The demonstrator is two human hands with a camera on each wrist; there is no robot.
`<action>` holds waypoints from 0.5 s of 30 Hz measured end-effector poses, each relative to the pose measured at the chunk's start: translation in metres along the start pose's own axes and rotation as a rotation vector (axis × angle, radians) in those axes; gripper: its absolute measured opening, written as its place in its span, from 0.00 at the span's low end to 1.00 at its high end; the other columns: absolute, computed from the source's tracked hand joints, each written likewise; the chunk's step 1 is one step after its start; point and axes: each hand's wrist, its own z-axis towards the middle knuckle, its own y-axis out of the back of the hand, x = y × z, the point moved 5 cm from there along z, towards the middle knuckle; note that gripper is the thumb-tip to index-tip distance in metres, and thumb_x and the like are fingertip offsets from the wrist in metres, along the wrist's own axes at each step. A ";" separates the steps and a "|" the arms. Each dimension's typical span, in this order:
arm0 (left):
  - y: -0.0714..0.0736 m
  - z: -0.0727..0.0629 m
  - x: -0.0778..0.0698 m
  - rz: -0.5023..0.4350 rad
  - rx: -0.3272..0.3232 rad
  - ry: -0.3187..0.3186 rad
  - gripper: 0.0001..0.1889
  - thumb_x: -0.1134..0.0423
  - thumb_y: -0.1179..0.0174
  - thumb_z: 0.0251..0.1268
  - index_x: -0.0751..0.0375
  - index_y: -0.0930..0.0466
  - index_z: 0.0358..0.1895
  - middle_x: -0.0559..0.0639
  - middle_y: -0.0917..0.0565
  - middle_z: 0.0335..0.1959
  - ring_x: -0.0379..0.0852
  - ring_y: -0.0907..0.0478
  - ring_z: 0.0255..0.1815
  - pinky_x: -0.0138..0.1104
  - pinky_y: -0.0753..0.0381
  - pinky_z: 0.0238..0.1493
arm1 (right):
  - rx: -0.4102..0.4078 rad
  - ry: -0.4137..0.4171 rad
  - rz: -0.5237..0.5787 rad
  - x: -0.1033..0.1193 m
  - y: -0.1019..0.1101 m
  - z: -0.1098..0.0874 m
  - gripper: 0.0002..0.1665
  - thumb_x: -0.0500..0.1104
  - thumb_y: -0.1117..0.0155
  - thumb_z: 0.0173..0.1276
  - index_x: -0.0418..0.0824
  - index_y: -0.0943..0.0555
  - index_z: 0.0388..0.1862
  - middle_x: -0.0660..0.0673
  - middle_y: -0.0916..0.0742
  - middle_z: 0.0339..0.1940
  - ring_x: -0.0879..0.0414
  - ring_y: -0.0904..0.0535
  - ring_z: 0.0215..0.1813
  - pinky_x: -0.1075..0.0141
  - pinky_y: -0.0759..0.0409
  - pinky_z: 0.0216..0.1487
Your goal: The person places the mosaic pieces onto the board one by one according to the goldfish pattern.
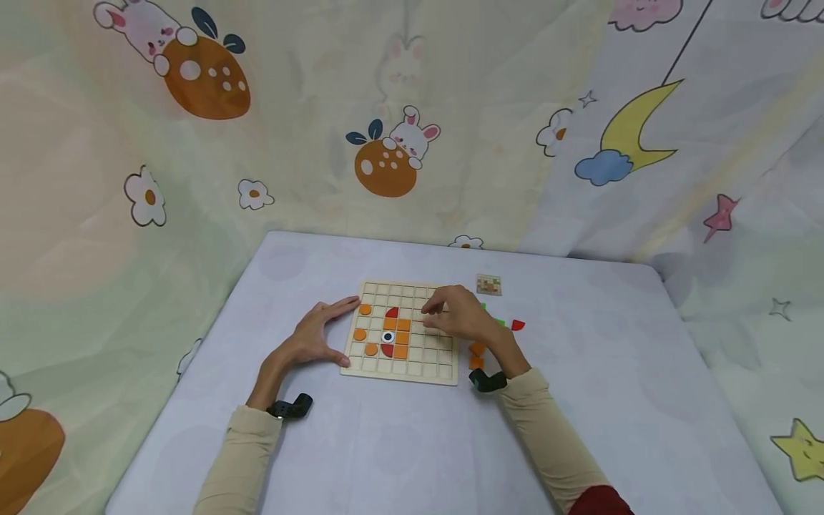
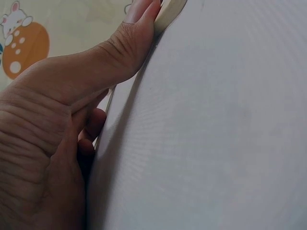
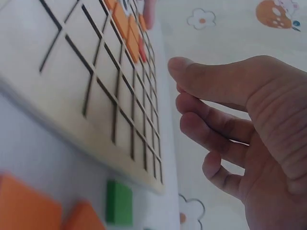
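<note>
A light wooden grid board (image 1: 431, 363) lies on the table. Several orange squares (image 1: 402, 325), a white tile with an eye (image 1: 388, 337) and red quarter-round pieces (image 1: 387, 350) sit together on it. Orange discs (image 1: 359, 334) lie in its left columns. My left hand (image 1: 313, 334) spans the board's left edge, thumb and index finger spread and nearly straight, touching the rim. Over the board's right half hovers my right hand (image 1: 455, 312), fingers loosely bent with a gap to the thumb. No piece shows between its fingertips in the right wrist view (image 3: 225, 120).
Loose orange pieces (image 1: 476, 363), a green piece (image 3: 119, 202) and a red quarter-round piece (image 1: 518, 325) lie right of the board. Behind them is a small patterned card (image 1: 488, 285). A printed cloth (image 1: 309, 143) hangs behind the white table (image 1: 386, 443).
</note>
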 end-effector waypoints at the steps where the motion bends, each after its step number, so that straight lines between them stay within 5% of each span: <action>1: 0.000 0.000 0.000 0.001 0.000 0.005 0.68 0.40 0.08 0.30 0.42 0.33 0.86 0.42 0.34 0.88 0.46 0.33 0.55 0.45 0.31 0.59 | 0.000 -0.002 0.002 -0.001 0.005 -0.004 0.12 0.42 0.19 0.70 0.39 0.06 0.49 0.49 0.07 0.41 0.55 0.16 0.44 0.59 0.20 0.51; 4: 0.000 -0.001 0.002 0.005 0.001 0.012 0.69 0.38 0.08 0.30 0.41 0.34 0.86 0.43 0.34 0.88 0.46 0.33 0.55 0.45 0.31 0.58 | 0.005 -0.026 0.015 -0.008 0.016 -0.017 0.12 0.40 0.19 0.68 0.38 0.06 0.48 0.48 0.07 0.41 0.52 0.15 0.44 0.52 0.17 0.52; 6: 0.000 -0.001 0.002 0.009 0.005 0.015 0.69 0.37 0.09 0.30 0.40 0.34 0.86 0.43 0.34 0.89 0.46 0.33 0.57 0.45 0.30 0.59 | 0.013 -0.035 0.025 -0.014 0.021 -0.025 0.12 0.37 0.18 0.66 0.37 0.06 0.48 0.46 0.06 0.41 0.51 0.15 0.44 0.42 0.20 0.65; 9: -0.001 -0.001 0.003 0.015 0.005 0.017 0.69 0.36 0.09 0.31 0.40 0.34 0.86 0.43 0.35 0.89 0.46 0.33 0.58 0.45 0.30 0.59 | 0.031 -0.053 0.033 -0.025 0.026 -0.036 0.13 0.34 0.17 0.63 0.37 0.06 0.47 0.46 0.06 0.42 0.51 0.14 0.45 0.37 0.23 0.69; 11: -0.001 -0.001 0.003 0.014 0.005 0.015 0.69 0.36 0.09 0.31 0.40 0.34 0.86 0.43 0.35 0.89 0.46 0.33 0.58 0.46 0.30 0.59 | 0.046 -0.059 0.027 -0.032 0.029 -0.043 0.13 0.32 0.17 0.62 0.38 0.06 0.45 0.46 0.05 0.42 0.51 0.14 0.45 0.39 0.23 0.70; 15: -0.001 -0.001 0.002 0.016 0.000 0.004 0.69 0.37 0.09 0.30 0.41 0.34 0.86 0.44 0.35 0.89 0.47 0.33 0.58 0.45 0.31 0.59 | 0.080 -0.091 0.024 -0.043 0.032 -0.057 0.11 0.29 0.21 0.64 0.41 0.05 0.43 0.48 0.05 0.41 0.54 0.15 0.44 0.54 0.16 0.54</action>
